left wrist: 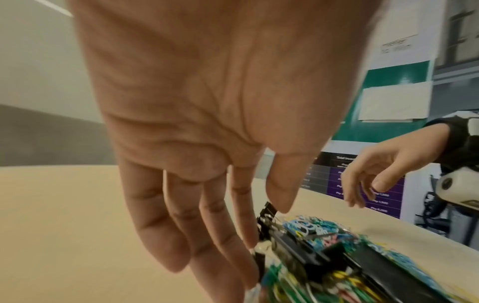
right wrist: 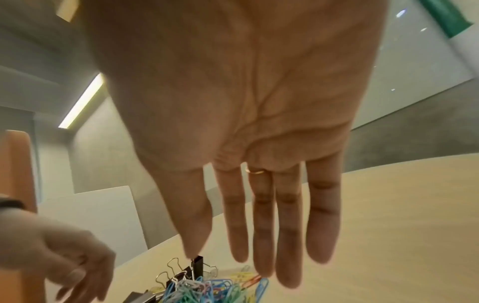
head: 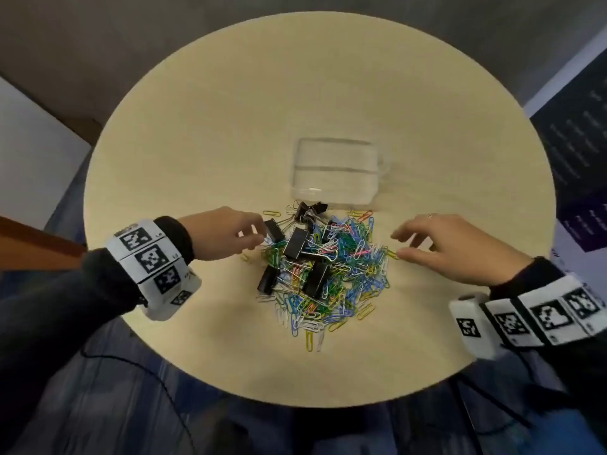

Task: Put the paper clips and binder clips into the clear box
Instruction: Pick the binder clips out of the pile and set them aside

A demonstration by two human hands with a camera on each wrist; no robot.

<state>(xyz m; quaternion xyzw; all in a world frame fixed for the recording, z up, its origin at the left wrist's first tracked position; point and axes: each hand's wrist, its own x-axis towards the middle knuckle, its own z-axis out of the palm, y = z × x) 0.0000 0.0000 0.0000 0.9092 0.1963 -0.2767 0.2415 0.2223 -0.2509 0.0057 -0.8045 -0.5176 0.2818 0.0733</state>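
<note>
A heap of coloured paper clips [head: 341, 264] mixed with black binder clips lies mid-table, also in the left wrist view [left wrist: 324, 235] and the right wrist view [right wrist: 207, 287]. The clear box [head: 335, 172] sits just beyond the heap; I cannot tell whether its lid is on. My left hand [head: 261, 231] reaches into the heap's left edge with nearly straight fingers. Its thumb and index tips [left wrist: 267, 226] are at a black binder clip [head: 274, 229], not clearly clamped on it. My right hand [head: 395, 245] hovers at the heap's right edge, fingers straight and spread [right wrist: 217, 256], holding nothing.
The round beige table [head: 197, 142] has bare wood to the left of the box and behind it. A dark poster [head: 584, 142] stands off the table's right side. An orange-brown surface [head: 33, 244] lies off its left. Thin cables run over the floor near me.
</note>
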